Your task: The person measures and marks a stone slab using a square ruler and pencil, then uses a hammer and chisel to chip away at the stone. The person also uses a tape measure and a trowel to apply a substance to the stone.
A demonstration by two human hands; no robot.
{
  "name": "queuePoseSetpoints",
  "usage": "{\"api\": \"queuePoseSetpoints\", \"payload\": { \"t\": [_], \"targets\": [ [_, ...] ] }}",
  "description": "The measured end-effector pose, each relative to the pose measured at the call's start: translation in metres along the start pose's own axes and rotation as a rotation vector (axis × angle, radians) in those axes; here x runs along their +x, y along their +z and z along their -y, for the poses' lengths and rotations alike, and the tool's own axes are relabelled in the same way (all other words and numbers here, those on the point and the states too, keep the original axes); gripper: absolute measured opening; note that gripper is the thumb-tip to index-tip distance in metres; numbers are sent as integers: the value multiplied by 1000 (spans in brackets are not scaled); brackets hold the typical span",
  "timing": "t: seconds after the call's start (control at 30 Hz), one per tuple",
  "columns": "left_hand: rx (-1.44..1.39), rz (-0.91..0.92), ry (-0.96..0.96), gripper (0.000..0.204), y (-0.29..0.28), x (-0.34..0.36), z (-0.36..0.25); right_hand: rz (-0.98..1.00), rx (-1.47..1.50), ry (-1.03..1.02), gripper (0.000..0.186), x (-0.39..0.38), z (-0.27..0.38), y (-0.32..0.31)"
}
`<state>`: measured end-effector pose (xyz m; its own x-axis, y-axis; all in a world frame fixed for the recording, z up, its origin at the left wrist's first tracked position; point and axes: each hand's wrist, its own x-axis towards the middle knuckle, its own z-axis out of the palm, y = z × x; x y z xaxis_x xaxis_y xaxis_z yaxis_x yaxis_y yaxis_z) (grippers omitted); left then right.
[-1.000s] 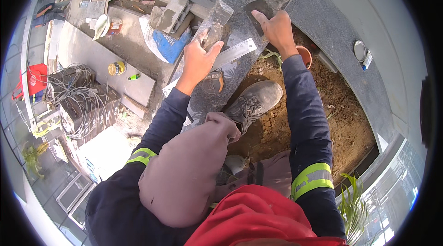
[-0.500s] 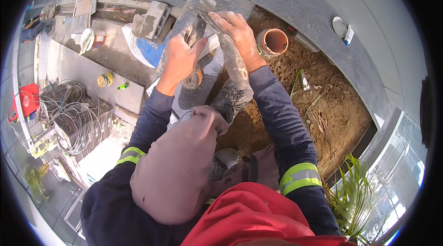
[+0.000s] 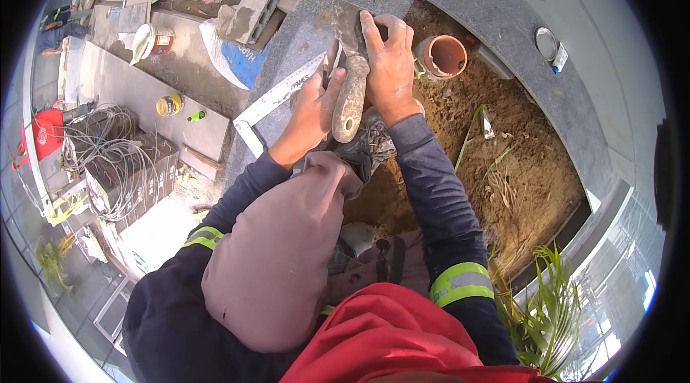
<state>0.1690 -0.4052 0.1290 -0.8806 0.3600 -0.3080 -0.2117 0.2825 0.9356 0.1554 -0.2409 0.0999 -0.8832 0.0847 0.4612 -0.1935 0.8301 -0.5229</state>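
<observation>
In my right hand (image 3: 390,66) is a putty knife; its fingers close on the dirty blade. The putty knife (image 3: 350,99) has a mortar-stained handle with a hole at the end, pointing toward me. My left hand (image 3: 310,115) is closed beside the handle, around a dark, thin thing mostly hidden by the fingers. A white L-shaped square ruler (image 3: 277,90) lies on the grey stone slab (image 3: 305,41) under and left of my left hand. My knee sits just below both hands.
Right of my hands an orange clay-coloured pipe (image 3: 440,58) stands in a soil bed (image 3: 517,160). A round tin lid (image 3: 545,43) and white tube (image 3: 560,58) rest on the stone border. At left are a concrete block (image 3: 248,16), a bucket (image 3: 152,41) and tangled cables (image 3: 118,160).
The putty knife has turned, so its handle now points toward me and its blade lies flatter in view. My left hand has moved down and right, uncovering more of the square ruler.
</observation>
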Motion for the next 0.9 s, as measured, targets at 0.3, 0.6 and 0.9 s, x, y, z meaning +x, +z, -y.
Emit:
{"api": "queuePoseSetpoints", "payload": {
  "t": [0.3, 0.6, 0.9],
  "targets": [
    [-479, 81, -125, 58, 0, -1, -6, -175, 109, 76, 81, 8, -1, -2],
    [-396, -8, 10, 50, 6, 16, 3, 1, 1639, 1051, 30, -28, 18, 8],
    [-132, 7, -348, 41, -22, 82, 10, 317, 367, 566, 51, -2, -45, -26]
  ]
}}
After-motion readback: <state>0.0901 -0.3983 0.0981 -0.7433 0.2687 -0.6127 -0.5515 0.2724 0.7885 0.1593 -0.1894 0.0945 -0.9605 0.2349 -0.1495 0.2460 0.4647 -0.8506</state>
